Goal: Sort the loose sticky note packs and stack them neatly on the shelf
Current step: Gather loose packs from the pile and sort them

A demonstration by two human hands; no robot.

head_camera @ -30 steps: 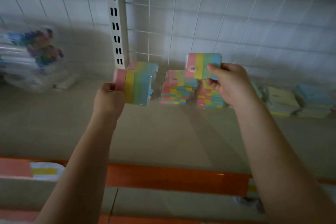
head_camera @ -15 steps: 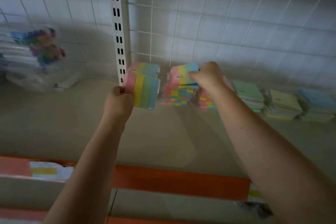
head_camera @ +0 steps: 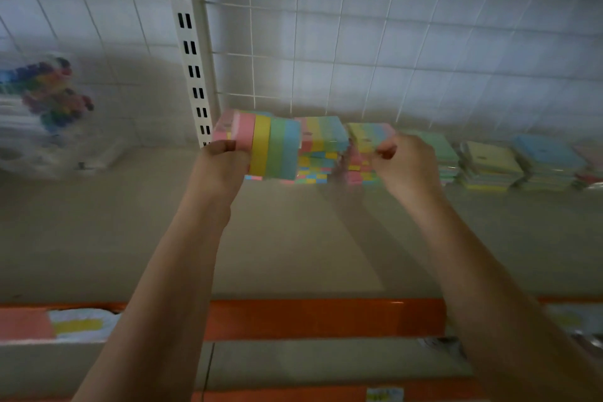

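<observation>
My left hand [head_camera: 222, 170] holds a striped sticky note pack [head_camera: 270, 147] (pink, yellow, green, blue) upright, in front of the left striped stack [head_camera: 225, 127] at the back of the shelf [head_camera: 293, 238]. A middle striped stack [head_camera: 321, 143] stands beside it. At the right striped stack [head_camera: 362, 170], my right hand [head_camera: 404, 163] has its fingers pinched on the near edge of the top pack [head_camera: 368, 135], which lies flat there.
Single-colour stacks follow to the right: green [head_camera: 439, 148], yellow [head_camera: 489, 161], blue [head_camera: 545, 157]. A clear bag of coloured markers [head_camera: 49, 101] lies at the left. A slotted white upright [head_camera: 192, 59] and a wire grid back the shelf. An orange rail [head_camera: 323, 318] runs along the front edge.
My right hand lowered its striped pack from above the stacks down to the top of them and now rests at the right stack. My left hand moved its pack slightly up and right.
</observation>
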